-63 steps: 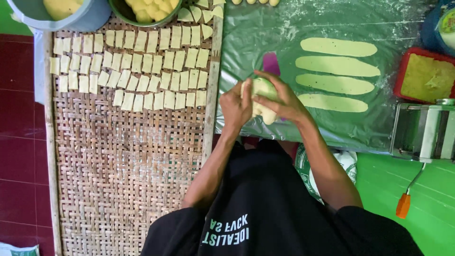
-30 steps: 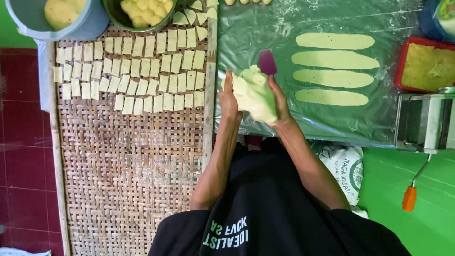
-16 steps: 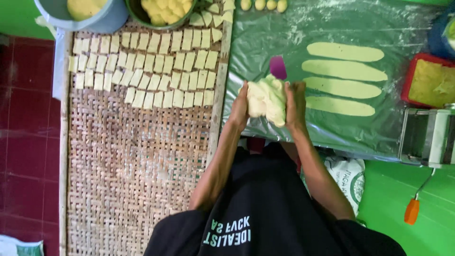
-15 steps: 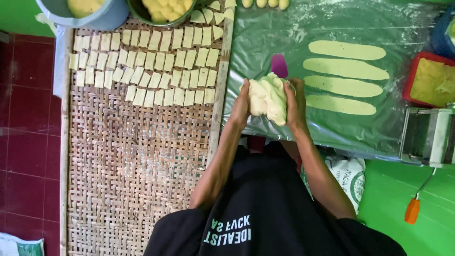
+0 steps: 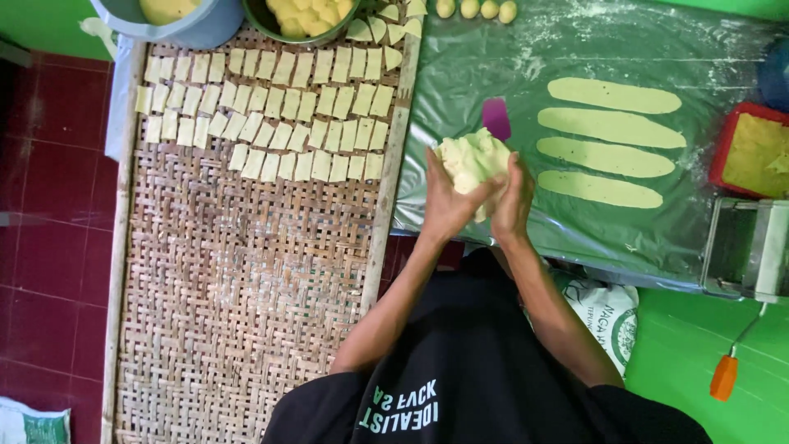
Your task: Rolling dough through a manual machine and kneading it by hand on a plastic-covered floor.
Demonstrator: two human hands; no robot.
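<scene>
**Two hands closed on a lump of pale dough above a floured sheet**

A person in a black shirt pressed a lump of dough between both palms, just right of the frame's centre. The left hand clasped the lump from the left and below, its fingers curled up around the near side; the right hand closed on it from the right, thumb and fingers wrapped over the edge. Both hands were shut tight on the dough, which bulged out above the fingertips, towards the top of the frame, and was held just above the plastic sheet rather than resting on it.

Directly above the dough lay a small purple scraper, near it but apart. To the right of the hands, four long flattened dough strips lay in a stack of parallel rows on the flour-dusted sheet. A red tray with yellow contents sat at the right edge, and below it a metal roller machine with an orange-tipped handle hanging at the lower right.

On the left half, a woven bamboo mat carried rows of small cut dough squares across its upper part. A grey bucket and a green bowl of yellow pieces stood along the top edge, and three little dough balls sat at top centre.
</scene>
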